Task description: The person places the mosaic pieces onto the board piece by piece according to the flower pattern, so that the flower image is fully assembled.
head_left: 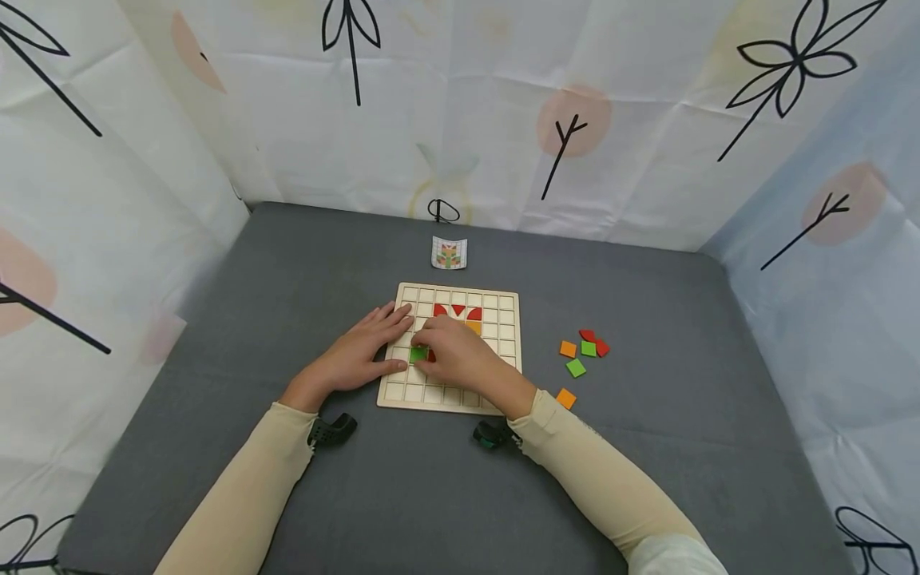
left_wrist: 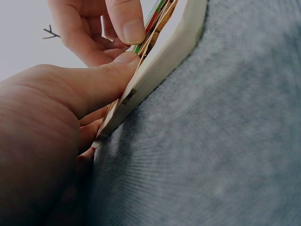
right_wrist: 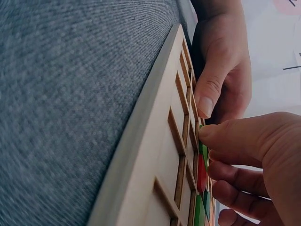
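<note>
A pale wooden grid board [head_left: 451,395] lies on the table in the head view. My left hand [head_left: 362,351] rests on its left edge, fingers fairly straight, thumb along the rim. My right hand [head_left: 460,351] is over the middle of the board, its thumb and fingertips at a green tile [head_left: 418,354] near the left side. In the right wrist view, the right thumb touches the green tile [right_wrist: 203,146], beside a red tile [right_wrist: 201,173]. Red pieces [head_left: 474,314] and an orange tile [head_left: 473,327] sit in upper cells. The right hand hides part of the pattern.
Loose orange [head_left: 568,349], green [head_left: 576,367] and red [head_left: 602,347] pieces lie right of the board. One orange tile [head_left: 565,398] is close to the right forearm. A pattern card [head_left: 449,253] lies behind the board. Patterned cloth walls [head_left: 496,120] enclose the table.
</note>
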### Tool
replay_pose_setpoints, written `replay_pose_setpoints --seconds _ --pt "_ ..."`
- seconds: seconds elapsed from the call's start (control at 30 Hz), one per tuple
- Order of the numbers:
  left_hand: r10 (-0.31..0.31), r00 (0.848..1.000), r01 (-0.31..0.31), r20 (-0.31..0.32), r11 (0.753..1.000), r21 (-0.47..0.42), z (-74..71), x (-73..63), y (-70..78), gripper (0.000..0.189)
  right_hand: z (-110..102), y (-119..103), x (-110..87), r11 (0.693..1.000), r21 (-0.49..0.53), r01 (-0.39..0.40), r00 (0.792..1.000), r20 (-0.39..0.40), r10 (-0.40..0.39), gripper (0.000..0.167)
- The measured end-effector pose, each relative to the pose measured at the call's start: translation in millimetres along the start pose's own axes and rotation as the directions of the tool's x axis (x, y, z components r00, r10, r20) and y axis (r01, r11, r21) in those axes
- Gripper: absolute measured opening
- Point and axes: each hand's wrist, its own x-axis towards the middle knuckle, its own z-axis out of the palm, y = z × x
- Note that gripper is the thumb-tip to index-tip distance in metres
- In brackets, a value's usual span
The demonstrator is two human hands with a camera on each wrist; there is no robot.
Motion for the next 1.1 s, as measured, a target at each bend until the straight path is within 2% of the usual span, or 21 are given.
replay_pose_setpoints --seconds 0.2,0.43,0.57,0.67,0.77,0.9,1.0,1.1 --pt "0.004 1.0 -0.004 -0.007 1.0 -0.002 -0.9 -0.3 -0.1 0.083 0 -1 0.4 1.0 0.011 -0.006 1.0 -0.012 0.006 0.019" --pt "0.007 1.0 -0.007 -0.002 1.0 0.001 -2.3 -2.1 1.0 0.084 -9 -3 -10.8 0.997 0.045 -0.07 0.997 -0.017 0.07 0.023" --pt "0.002 1.0 -0.002 -0.006 1.0 0.006 -2.5 -1.4 0.9 0.084 -26 -1 -28.3 0.994 0.074 -0.079 0.994 -0.075 0.085 0.024" --pt "-0.006 1.0 0.006 -0.002 1.0 0.007 -2.9 -0.1 1.5 0.084 -40 5 -46.9 0.992 0.088 -0.087 0.983 -0.155 0.1 0.026" --pt "-0.012 1.0 0.012 0.006 1.0 0.007 -1.8 0.7 1.6 0.084 -56 15 -71.5 0.991 0.074 -0.11 0.959 -0.256 0.125 0.028" --pt "-0.017 1.0 0.017 0.007 1.0 0.006 0.8 0.3 0.7 0.084 -77 29 -109.0 0.978 0.047 -0.202 0.916 -0.345 0.205 0.028" --pt "-0.021 1.0 0.021 0.006 1.0 0.007 1.1 0.5 0.7 0.084 -88 42 -135.9 0.953 0.047 -0.298 0.876 -0.384 0.293 0.028" --pt "-0.022 1.0 0.022 0.009 1.0 0.016 0.4 0.6 0.8 0.085 -90 54 -160.0 0.924 0.059 -0.378 0.83 -0.42 0.367 0.026"
